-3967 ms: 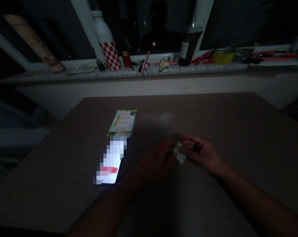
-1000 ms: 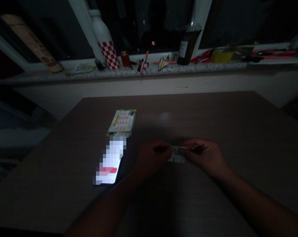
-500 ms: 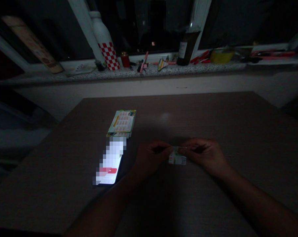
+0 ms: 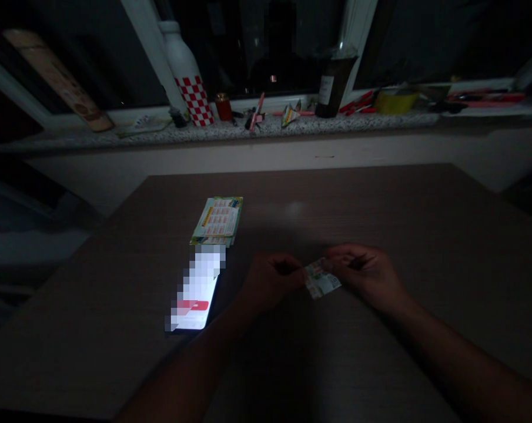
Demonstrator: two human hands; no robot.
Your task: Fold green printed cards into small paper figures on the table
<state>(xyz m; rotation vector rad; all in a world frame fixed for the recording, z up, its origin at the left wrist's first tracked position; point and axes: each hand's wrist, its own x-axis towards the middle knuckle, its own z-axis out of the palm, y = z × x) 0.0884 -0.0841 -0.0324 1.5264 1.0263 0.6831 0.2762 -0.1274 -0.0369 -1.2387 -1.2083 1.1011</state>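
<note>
Both hands pinch one small folded paper [image 4: 322, 281] just above the table [image 4: 380, 200]: the left hand [image 4: 270, 282] grips its left corner, the right hand [image 4: 365, 276] its upper right edge. In this dim light, pressing folds flat on the tabletop, nearer the lit phone [image 4: 197, 294], seems wise.

The folded slip of paper [image 4: 322, 281] you hold is small and pale, printed with faint green and reddish marks too blurred in the dim light to read. Your left hand [image 4: 270, 283] pinches its left edge and your right hand [image 4: 366, 275] its upper right edge, so it spans the gap between them. It sits tilted, its lower right corner dipping toward the table [image 4: 380, 200], close in front of you; whether it touches the wood cannot be told
</note>
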